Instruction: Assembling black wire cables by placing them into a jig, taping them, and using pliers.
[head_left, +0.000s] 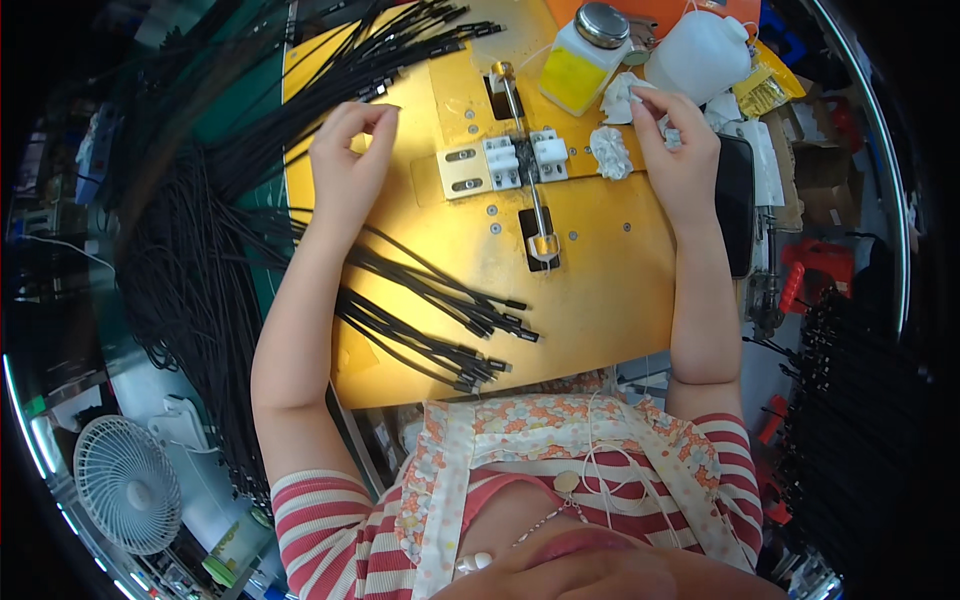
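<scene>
I had left hand (343, 160) and right hand (690, 150) fingers curled nearly closed, couldn't tell holds; upper crumpled white tissue (619, 98) looked light, soft, pinchable mid-wad.

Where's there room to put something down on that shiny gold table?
On the gold table: between the cable ends and right forearm; a smaller patch between the left hand and metal bracket. Crowded: top right, with jar, white bottle and crumpled tissues; left, with black cables.

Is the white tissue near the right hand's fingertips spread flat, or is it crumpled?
Crumpled: the white tissue shows bunched, uneven folds by the right hand.
</scene>
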